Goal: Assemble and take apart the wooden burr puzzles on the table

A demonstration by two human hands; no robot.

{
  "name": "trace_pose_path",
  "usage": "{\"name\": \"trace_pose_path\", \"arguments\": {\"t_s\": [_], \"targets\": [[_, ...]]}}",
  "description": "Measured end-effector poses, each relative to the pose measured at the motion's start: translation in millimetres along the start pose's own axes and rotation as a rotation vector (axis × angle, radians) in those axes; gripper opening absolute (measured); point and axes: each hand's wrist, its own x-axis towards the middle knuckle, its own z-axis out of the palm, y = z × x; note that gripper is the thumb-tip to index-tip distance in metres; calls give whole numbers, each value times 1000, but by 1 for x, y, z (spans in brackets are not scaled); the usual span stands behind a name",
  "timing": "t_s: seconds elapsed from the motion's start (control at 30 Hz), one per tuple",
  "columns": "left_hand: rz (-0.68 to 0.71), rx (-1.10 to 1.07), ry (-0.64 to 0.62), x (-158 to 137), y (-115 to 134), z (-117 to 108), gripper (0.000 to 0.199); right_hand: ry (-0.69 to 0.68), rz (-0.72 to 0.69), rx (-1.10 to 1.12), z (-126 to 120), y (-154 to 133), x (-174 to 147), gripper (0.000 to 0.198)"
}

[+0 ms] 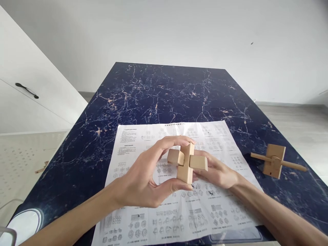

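Above the sheet, a wooden interlocking puzzle of pale crossed blocks is held between both hands. My left hand grips its upright bar, thumb at the lower end and fingers at the upper end. From the right, my right hand has its fingers behind and under the block that juts out to the right; part of those fingers is hidden by the wood. Beneath both hands lies a creased white instruction sheet printed with rows of small puzzle diagrams.
A second wooden piece, a flat block crossed by a rod, rests on the dark blue marbled table at right. A white cabinet with a black handle stands at left. A pale round object shows at the lower left.
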Motion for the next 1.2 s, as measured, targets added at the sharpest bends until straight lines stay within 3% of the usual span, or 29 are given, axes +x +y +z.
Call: {"name": "trace_pose_path", "arguments": {"t_s": [0.33, 0.6, 0.87, 1.2], "targets": [[14, 47, -36, -1, 1, -3, 62, 31, 14, -113, 2, -4, -1, 33], [-68, 101, -8, 4, -3, -13, 84, -5, 34, -130, 0, -8, 4, 30], [45, 187, 5, 2, -10, -9, 59, 40, 40, -148, -4, -9, 7, 25], [-62, 104, -13, -2, -6, -8, 51, 72, 19, -129, -1, -9, 9, 37]]}}
